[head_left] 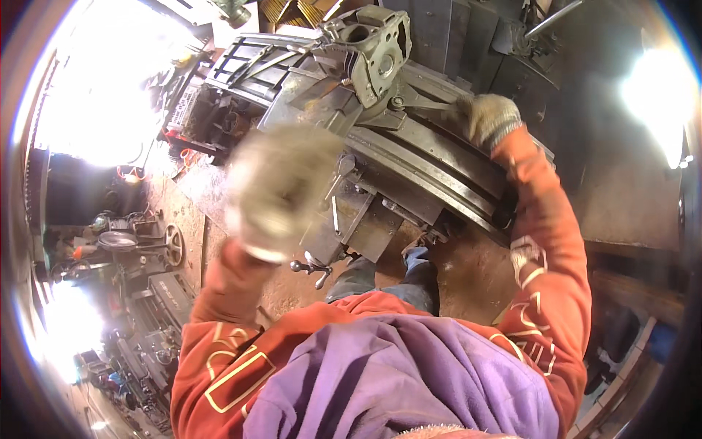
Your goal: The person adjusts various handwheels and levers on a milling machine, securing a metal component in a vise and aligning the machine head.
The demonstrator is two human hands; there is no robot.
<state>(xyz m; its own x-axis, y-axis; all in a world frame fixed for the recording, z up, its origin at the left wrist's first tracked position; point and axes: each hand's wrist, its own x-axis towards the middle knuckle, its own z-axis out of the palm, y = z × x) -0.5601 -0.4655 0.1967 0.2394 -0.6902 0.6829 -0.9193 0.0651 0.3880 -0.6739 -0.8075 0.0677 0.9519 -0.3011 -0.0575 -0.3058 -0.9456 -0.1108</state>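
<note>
A cast metal engine part [380,62] with round bores and a flat drilled face stands on the machine table [439,164]. Beside its base sits a nut on a clamp, and a grey wrench [425,103] reaches from there to the right. My right hand [491,118], in a pale knit work glove, is closed around the wrench's far end; the fingers are partly blurred. My left hand [281,186], gloved the same way, hangs raised in front of the table's left part, close to the camera. Motion smears its fingers, so what it holds, if anything, is unclear.
Below the table are a crank handle [313,269] and a lever [336,216]. A slotted metal plate [252,62] lies at the far left end. A grey cabinet [431,33] stands behind. Machinery with a handwheel [173,245] fills the left side.
</note>
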